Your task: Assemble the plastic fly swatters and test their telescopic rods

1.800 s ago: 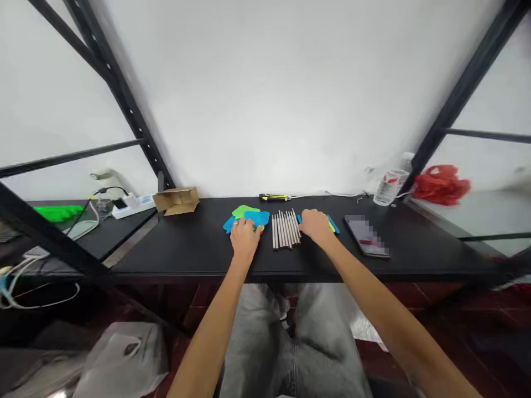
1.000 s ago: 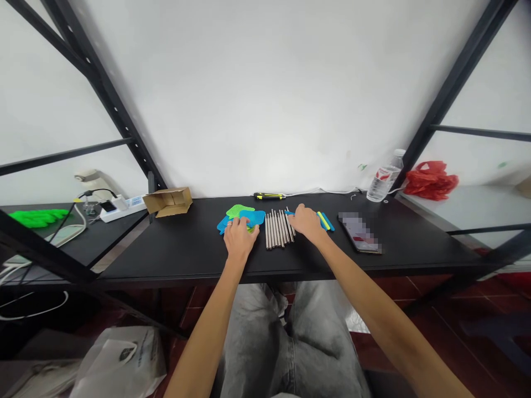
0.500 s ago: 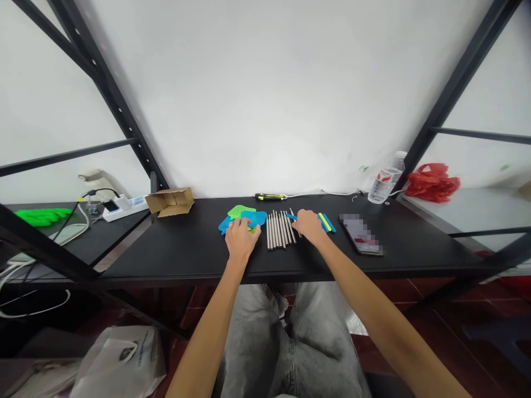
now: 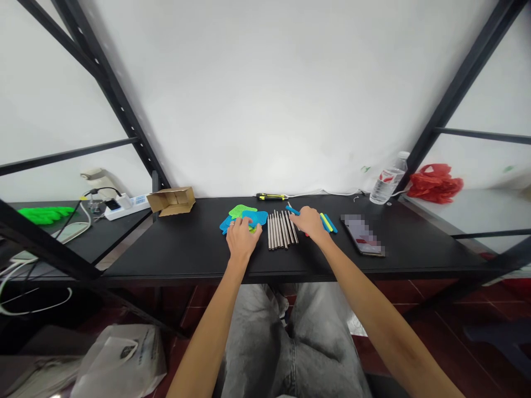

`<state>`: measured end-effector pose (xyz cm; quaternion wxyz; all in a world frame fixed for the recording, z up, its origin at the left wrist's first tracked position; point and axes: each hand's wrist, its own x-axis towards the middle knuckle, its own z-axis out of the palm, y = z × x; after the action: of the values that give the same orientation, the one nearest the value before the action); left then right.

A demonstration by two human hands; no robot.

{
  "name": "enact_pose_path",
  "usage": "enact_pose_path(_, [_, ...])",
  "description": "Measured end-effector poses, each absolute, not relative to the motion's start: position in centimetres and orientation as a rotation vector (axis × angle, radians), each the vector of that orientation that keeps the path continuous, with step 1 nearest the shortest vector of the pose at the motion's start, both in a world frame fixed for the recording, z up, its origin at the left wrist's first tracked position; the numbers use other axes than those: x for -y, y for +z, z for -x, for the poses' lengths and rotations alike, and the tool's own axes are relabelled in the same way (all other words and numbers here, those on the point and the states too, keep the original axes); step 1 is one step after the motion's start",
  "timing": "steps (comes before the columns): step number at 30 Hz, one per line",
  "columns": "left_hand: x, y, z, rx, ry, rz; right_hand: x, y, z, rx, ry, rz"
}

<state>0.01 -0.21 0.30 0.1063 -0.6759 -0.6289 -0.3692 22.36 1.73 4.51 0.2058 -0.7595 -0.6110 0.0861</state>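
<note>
My left hand [image 4: 243, 237] rests on a pile of flat perforated plastic pieces that look like fly swatter heads, its fingers apart and slightly bent. A blue head [image 4: 255, 217] lies on top, and a green head [image 4: 241, 210] shows behind it. To their right, several slim metal rods [image 4: 279, 231] lie side by side, pointing away from me. My right hand [image 4: 310, 221] is closed around a blue plastic stick [image 4: 292, 210], whose end sticks out to the left over the rods. Beside this hand lie a yellow stick [image 4: 327, 222] and blue sticks. A bit of red shows under my palm.
A phone [image 4: 362, 235] lies at right on the black table [image 4: 182, 254]. Behind it stands a water bottle [image 4: 389, 179], near a red plastic bag [image 4: 436, 183]. A yellow-black utility knife [image 4: 271, 197] lies by the wall. An open cardboard box [image 4: 171, 200] sits at left, near a power strip [image 4: 128, 207].
My right hand has shifted slightly, and the blue stick in it now tilts with its left end farther from me. A red bit has come into sight under it. My left hand stays put.
</note>
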Motion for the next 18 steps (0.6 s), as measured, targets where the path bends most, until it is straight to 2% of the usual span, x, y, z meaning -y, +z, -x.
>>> enact_pose_path(5, [1.0, 1.1, -0.4, 1.77, -1.34, 2.087, 0.2, 4.4, -21.4, 1.765, 0.483, 1.649])
enact_pose_path(10, [2.5, 1.3, -2.9, 1.762, -2.011, 2.446, 2.9, 3.1, -19.5, 1.83, 0.761, 1.152])
enact_pose_path(14, [2.7, 0.7, -4.2, 1.711, -2.435, 2.671, 4.0, 2.5, -19.0, 1.859, 0.736, 1.126])
enact_pose_path(18, [2.4, 0.4, -3.9, 1.711, -2.698, 2.605, 4.1, 2.4, -19.4, 1.856, 0.727, 1.181])
